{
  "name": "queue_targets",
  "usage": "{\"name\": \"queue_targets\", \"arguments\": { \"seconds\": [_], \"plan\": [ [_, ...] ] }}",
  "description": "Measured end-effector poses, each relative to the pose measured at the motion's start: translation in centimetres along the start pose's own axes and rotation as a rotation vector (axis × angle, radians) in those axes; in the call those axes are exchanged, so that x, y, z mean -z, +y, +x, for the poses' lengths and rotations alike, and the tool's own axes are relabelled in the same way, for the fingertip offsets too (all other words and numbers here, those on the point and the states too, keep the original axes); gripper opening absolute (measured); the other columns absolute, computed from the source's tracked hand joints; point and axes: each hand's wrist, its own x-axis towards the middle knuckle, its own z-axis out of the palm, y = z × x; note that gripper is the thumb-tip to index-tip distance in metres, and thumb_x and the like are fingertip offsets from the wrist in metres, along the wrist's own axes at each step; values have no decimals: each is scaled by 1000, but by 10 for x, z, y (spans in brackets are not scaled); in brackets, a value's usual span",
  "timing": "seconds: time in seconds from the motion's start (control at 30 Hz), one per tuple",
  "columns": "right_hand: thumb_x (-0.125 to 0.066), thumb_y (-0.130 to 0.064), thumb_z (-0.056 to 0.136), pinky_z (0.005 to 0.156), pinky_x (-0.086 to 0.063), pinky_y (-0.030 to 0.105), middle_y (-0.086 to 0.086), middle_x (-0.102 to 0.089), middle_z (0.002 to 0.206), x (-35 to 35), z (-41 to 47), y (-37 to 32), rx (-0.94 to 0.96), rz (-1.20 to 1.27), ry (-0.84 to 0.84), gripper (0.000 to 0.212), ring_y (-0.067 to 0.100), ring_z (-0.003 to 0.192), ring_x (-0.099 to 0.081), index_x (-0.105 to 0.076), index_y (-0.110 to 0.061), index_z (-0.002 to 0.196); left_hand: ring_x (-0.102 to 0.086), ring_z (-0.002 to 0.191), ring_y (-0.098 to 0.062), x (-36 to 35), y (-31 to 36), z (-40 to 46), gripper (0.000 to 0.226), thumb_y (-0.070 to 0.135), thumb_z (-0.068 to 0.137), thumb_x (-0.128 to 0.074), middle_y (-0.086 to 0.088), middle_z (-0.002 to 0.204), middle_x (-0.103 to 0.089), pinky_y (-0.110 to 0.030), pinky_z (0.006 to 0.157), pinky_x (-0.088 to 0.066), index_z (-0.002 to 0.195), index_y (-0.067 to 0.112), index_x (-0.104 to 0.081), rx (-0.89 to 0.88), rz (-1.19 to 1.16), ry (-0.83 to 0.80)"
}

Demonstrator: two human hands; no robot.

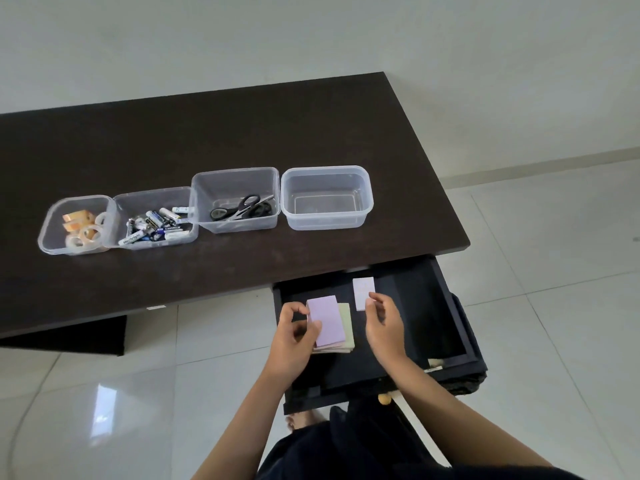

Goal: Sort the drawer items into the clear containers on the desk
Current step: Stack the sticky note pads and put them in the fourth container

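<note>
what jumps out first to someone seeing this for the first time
The two hands over the open drawer at lower right: the left hand grips a stack of sticky-note pads, lilac on top, and the right hand pinches a smaller pale lilac pad. Next, the row of four clear containers on the dark desk, holding from left tape rolls, batteries, scissors and, in the rightmost container, nothing.

The left hand (294, 336) covers the near left corner of the sticky-note stack (332, 325), whose lower sheets show only as thin edges. Beside the right hand (384, 327), the small lilac note (363, 292) is partly behind its fingertips. Battery labels (156, 226) are too small to read.
</note>
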Motion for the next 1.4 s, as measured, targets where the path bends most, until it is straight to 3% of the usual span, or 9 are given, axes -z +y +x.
{"name": "queue_targets", "arguments": {
  "seconds": [0.17, 0.3, 0.5, 0.7, 0.87, 0.97, 1.07, 1.13, 1.4],
  "plan": [
    [-62, -14, 88, 81, -44, 27, 17, -55, 116, -7, 42, 25, -34, -201, -22, 31, 23, 92, -58, -59, -12, 119, -45, 57, -10, 3, -9, 11, 22, 6, 92, -55, -2, 69, -50, -25, 57, -38, 94, 23, -42, 4, 50, 25],
    [-73, -29, 79, 92, -44, 37, 15, -47, 120, -20, 66, 38, -64, -437, -56, 52, 31, 113, -48, -56, -21, 127, -41, 54, -8, 6, -14, 19, 21, 5, 93, -53, -1, 68, -48, -18, 56, -36, 96, 23, -42, 2, 99, 11],
    [-75, -38, 74, 90, -43, 42, 12, -41, 123, -37, 81, 40, -131, -677, -48, 55, 34, 114, -42, -52, -28, 122, -40, 57, -11, 11, -17, 27, 22, 8, 94, -53, -6, 70, -49, -19, 57, -37, 96, 27, -42, 32, 104, 13],
    [-71, -24, 72, 75, -40, 30, 11, -48, 113, -32, 74, 32, -158, -438, -35, 41, 34, 104, -48, -55, -24, 110, -42, 61, -15, 12, -21, 26, 22, 10, 94, -52, -6, 71, -50, -26, 59, -37, 95, 29, -42, 80, 96, 10],
    [-63, -12, 81, 60, -40, 16, -1, -58, 94, -15, 43, 7, -208, -37, -45, 28, 10, 78, -57, -50, -21, 103, -43, 60, -14, 11, -20, 22, 21, 9, 95, -51, -3, 71, -50, -25, 57, -38, 96, 27, -42, 117, 42, 16],
    [-54, -9, 86, 65, -46, 23, -3, -57, 81, -5, 26, -2, -249, 88, -6, 10, 18, 77, -56, -52, -18, 91, -43, 60, -13, 12, -20, 20, 20, 8, 95, -51, -2, 76, -51, -25, 57, -38, 95, 27, -42, 130, 12, 16],
    [-47, -6, 91, 75, -57, 39, 1, -59, 90, 3, 14, -10, -335, 244, -8, 14, 18, 85, -60, -54, -18, 88, -44, 60, -12, 14, -20, 19, 20, 9, 95, -51, -3, 77, -51, -24, 55, -38, 95, 27, -43, 136, 6, 11],
    [-48, -6, 93, 73, -58, 37, 4, -61, 98, 7, 7, -19, -364, 341, -4, 11, 17, 91, -61, -55, -14, 93, -44, 60, -11, 15, -20, 18, 19, 9, 95, -51, -3, 77, -51, -24, 55, -38, 96, 26, -43, 132, 4, 6],
    [-56, -6, 89, 64, -54, 25, -8, -66, 91, 2, -30, -54, -251, 237, -134, 16, 11, 85, -64, -61, -18, 98, -46, 61, -13, 14, -13, 9, 17, 14, 95, -52, -1, 80, -53, -28, 56, -39, 97, 28, -43, 89, 26, -26]
  ]
}}
